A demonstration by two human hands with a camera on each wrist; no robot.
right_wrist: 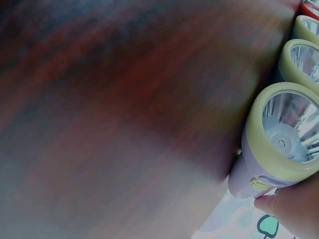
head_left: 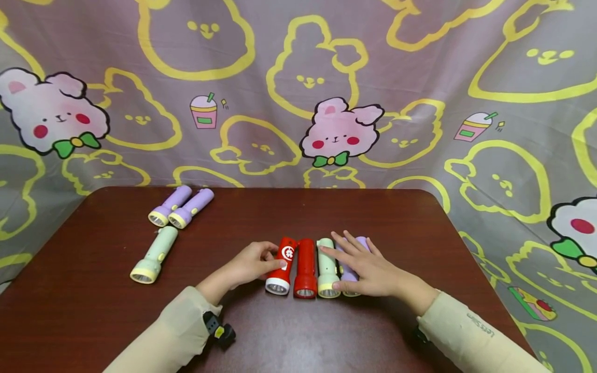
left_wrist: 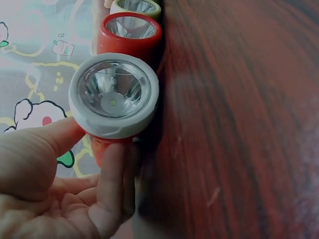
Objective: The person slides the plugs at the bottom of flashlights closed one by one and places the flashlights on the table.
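Note:
My left hand (head_left: 249, 264) pinches a red flashlight with a white rim (head_left: 278, 285), the leftmost in a row of flashlights lying side by side. Beside it lies a plain red flashlight (head_left: 305, 267), then a pale green flashlight (head_left: 328, 292) with a yellow rim. My right hand (head_left: 373, 269) rests with fingers spread over the row's right end, partly covering the green one and the purple there. In the right wrist view, the nearest purple flashlight (right_wrist: 244, 179) has a yellow rim and a fingertip beside its body. Another yellow-rimmed flashlight (right_wrist: 286, 64) stands beyond it.
At the table's back left lie two purple flashlights (head_left: 171, 204) (head_left: 193, 207), side by side. A pale green flashlight (head_left: 156, 254) lies just in front of them. The dark brown table (head_left: 261, 207) meets a patterned curtain (head_left: 261, 98) behind and at the right.

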